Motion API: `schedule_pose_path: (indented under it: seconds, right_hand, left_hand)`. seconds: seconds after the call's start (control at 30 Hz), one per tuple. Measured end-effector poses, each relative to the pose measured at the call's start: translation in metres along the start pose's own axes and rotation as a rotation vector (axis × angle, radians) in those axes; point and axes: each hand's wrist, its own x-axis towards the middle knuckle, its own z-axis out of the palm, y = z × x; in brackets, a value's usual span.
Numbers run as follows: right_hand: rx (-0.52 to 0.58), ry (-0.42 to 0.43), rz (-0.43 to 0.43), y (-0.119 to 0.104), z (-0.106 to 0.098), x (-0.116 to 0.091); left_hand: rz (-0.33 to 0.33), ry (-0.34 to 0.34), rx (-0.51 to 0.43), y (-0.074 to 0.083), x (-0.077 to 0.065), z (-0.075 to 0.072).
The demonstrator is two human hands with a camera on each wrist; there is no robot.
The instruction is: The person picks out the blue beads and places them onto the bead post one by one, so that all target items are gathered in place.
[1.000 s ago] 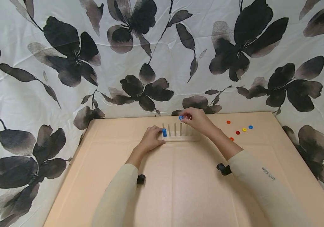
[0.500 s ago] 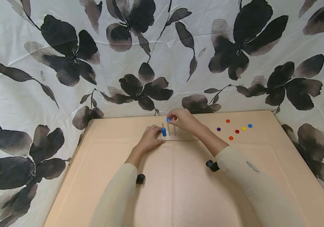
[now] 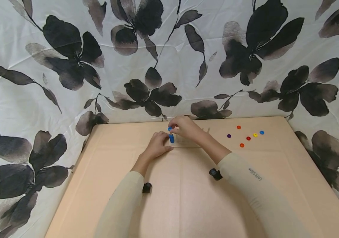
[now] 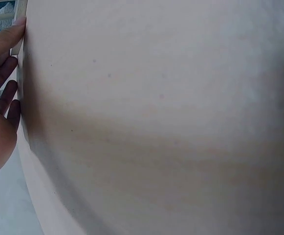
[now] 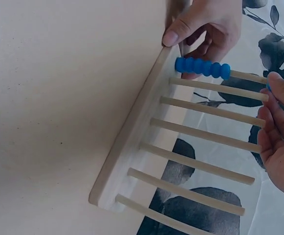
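A wooden peg rack [image 5: 134,128] with a row of upright pegs stands near the table's far edge. Blue beads [image 5: 203,67] are stacked on its leftmost peg, several of them, touching one another. My left hand [image 3: 157,145] grips the rack's left end, thumb [image 4: 15,33] on the front and fingers behind. Between thumb and fingertips my right hand [image 3: 187,127] pinches another blue bead [image 3: 169,128] at the top of that same peg, above the stack. The right wrist view shows only a sliver of this bead; whether the peg has entered it I cannot tell.
Loose beads lie on the table [image 3: 169,198] to the right: a purple one [image 3: 229,136], two orange, one red [image 3: 248,138], a yellow [image 3: 255,135] and a blue. A flowered cloth [image 3: 169,59] hangs behind the table's far edge.
My right hand has moved left along the rack with the blue bead, from above the middle pegs to the leftmost peg's top. The left hand has stayed on the rack.
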Motion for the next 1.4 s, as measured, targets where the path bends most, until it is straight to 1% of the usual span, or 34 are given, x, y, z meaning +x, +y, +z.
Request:
schedule_pose_path:
  seconds: [0.13,0.27,0.47,0.9,1.07,1.23,1.4]
  right_hand:
    - [-0.038,-0.009,-0.013,0.0,0.002,0.0]
    - [-0.046,0.0,-0.015,0.0,0.003,-0.001]
    - [-0.055,-0.001,-0.002,-0.001,0.003,-0.002]
    - [-0.06,0.005,0.023,0.001,0.002,-0.004]
    - [-0.028,0.012,0.053,0.001,-0.003,-0.007]
    - [-0.001,0.054,0.046,0.005,-0.01,-0.014]
    - [0.037,0.117,0.033,0.013,-0.02,-0.029]
  left_hand:
    - [0.008,0.013,-0.001,0.0,-0.002,0.0]
    - [0.018,0.024,-0.002,0.001,-0.003,0.0]
    - [0.029,0.023,0.004,0.001,-0.002,0.0]
    - [0.023,0.021,0.005,0.002,-0.002,-0.001]
    - [0.019,0.025,-0.005,0.002,-0.001,-0.001]
    - [0.006,0.015,-0.02,0.004,-0.002,-0.002]
    - [-0.009,0.004,-0.016,0.004,-0.002,-0.003]
